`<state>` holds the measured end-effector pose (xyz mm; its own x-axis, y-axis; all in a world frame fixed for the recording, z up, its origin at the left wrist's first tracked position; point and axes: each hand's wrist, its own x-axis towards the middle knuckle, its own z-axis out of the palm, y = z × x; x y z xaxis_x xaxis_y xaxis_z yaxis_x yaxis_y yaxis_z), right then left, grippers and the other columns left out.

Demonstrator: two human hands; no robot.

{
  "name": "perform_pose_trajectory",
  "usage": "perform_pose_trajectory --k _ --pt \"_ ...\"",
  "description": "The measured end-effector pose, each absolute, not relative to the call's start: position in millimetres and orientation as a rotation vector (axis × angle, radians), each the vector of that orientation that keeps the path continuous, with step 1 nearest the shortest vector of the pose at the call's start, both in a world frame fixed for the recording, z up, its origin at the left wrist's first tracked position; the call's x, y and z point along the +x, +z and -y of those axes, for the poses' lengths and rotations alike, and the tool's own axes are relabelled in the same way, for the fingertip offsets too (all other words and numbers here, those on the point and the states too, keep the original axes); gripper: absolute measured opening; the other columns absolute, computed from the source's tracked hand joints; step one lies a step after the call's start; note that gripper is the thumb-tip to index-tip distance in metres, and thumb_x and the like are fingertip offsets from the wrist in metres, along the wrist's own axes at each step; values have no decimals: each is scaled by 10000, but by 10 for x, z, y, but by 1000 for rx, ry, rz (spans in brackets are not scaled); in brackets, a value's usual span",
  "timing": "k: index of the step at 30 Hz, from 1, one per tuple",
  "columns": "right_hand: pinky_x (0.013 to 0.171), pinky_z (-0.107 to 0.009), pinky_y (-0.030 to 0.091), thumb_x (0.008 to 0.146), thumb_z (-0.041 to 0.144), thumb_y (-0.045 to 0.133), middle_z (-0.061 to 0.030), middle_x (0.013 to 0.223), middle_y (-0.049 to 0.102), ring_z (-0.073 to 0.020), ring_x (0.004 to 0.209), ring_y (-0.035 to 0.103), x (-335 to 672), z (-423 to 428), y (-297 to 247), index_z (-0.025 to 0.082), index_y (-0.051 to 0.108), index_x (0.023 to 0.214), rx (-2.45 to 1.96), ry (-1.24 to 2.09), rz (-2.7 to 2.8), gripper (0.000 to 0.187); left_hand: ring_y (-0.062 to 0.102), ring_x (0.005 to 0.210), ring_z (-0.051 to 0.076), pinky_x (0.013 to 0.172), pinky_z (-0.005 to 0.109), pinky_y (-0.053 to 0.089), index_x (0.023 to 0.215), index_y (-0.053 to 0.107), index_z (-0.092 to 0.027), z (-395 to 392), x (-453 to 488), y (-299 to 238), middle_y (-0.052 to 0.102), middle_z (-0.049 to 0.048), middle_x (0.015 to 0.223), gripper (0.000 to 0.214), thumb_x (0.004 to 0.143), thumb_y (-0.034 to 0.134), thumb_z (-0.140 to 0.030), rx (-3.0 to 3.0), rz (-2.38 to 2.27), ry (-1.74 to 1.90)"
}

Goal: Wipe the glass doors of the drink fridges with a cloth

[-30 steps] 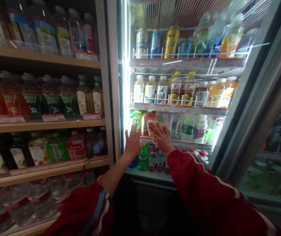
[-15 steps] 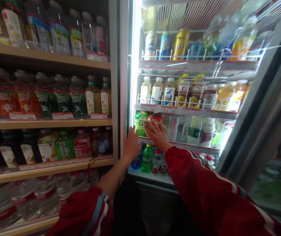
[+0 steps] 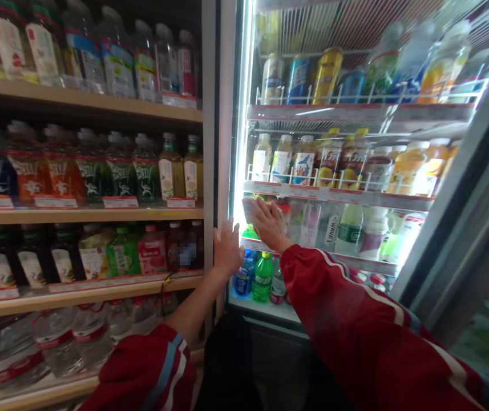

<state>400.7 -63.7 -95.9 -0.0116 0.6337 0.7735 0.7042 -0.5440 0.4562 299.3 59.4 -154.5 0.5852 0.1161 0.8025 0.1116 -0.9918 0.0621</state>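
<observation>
My right hand (image 3: 267, 224) presses a pale wiping cloth (image 3: 249, 210) flat against the glass door (image 3: 312, 225) of the lit drinks fridge. The cloth shows past my fingertips and beside the palm; the rest is under the hand. Behind it, a green bottle (image 3: 250, 232) is mostly covered. Against the fridge's left frame (image 3: 222, 194) rests my left hand (image 3: 228, 251), fingers stretched and apart, holding nothing. Through the glass, low down between the hands, stands a green soda bottle (image 3: 262, 278) beside blue bottles (image 3: 243, 274).
Wooden shelves (image 3: 98, 216) on the left carry rows of drink bottles, with large water bottles (image 3: 58, 339) at the bottom. A thin dark cord (image 3: 164, 291) hangs near the shelf edge. The fridge's right frame (image 3: 445, 234) slants down at the right.
My right hand has moved the cloth left and slightly up across the glass. The left hand stays on the frame. The whole view has shifted a little.
</observation>
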Motion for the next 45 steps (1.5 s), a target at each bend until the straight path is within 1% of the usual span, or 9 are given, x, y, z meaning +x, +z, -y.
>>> perform_pose_trajectory --k 8,11,15,21,28,31,35,41,45 --pt "1147 -517 117 895 132 423 -18 1460 380 -227 1366 301 3989 446 -1008 229 439 1338 -2142 -1614 1674 453 201 1392 300 1099 582 183 1362 359 -106 -681 2991 -1614 261 175 1487 641 736 491 -148 2757 -191 1435" --pt "1146 -516 121 900 132 417 -20 1453 394 -219 1368 299 4018 370 -960 233 441 1336 -2132 -1605 1640 448 204 1391 299 1110 570 163 1373 345 -122 -707 3001 -1616 268 163 1487 662 729 494 -154 2738 -180 1451" --pt "1143 -528 102 910 146 413 -43 1463 375 -228 1395 240 4058 283 -874 237 440 1340 -2118 -1602 1474 440 188 1395 305 1112 572 154 1380 332 -119 -718 2987 -1602 253 165 1493 678 725 499 -166 2744 -177 1453" --pt "1148 -509 130 914 159 425 -7 1460 382 -208 1381 274 4038 320 -1011 248 447 1325 -2106 -1589 1723 421 197 1392 306 1107 579 161 1363 342 -82 -762 2953 -1569 250 181 1489 657 729 492 -170 2744 -216 1425" --pt "1141 -539 71 882 121 431 -67 1462 372 -242 1390 250 4084 439 -773 222 476 1316 -2121 -1617 1482 447 193 1394 300 1111 571 161 1352 357 -93 -741 2963 -1505 245 182 1491 644 729 501 -170 2750 -221 1447" --pt "1143 -534 81 885 131 429 -41 1468 366 -240 1389 253 4072 520 -799 236 473 1316 -2121 -1633 1561 446 202 1392 299 1104 578 168 1348 362 -88 -698 2965 -1485 255 191 1485 628 740 497 -172 2754 -223 1444" --pt "1149 -515 87 894 141 421 -15 1470 363 -223 1381 273 4047 615 -848 256 411 1362 -2117 -1662 1681 481 205 1391 297 1099 575 185 1354 354 -94 -673 2987 -1461 260 192 1483 631 742 492 -162 2751 -205 1487" --pt "1136 -531 81 874 144 452 -52 1460 378 -254 1374 286 4101 712 -701 232 468 1321 -2105 -1733 1436 455 192 1395 295 1099 575 175 1366 334 -113 -626 3050 -1437 261 185 1484 658 732 506 -161 2735 -155 1521" --pt "1138 -526 69 871 141 459 -47 1453 393 -232 1376 284 4105 796 -789 252 459 1324 -2110 -1686 1562 466 188 1396 295 1104 574 174 1364 331 -103 -555 3061 -1413 254 185 1487 662 733 520 -173 2747 -127 1485"
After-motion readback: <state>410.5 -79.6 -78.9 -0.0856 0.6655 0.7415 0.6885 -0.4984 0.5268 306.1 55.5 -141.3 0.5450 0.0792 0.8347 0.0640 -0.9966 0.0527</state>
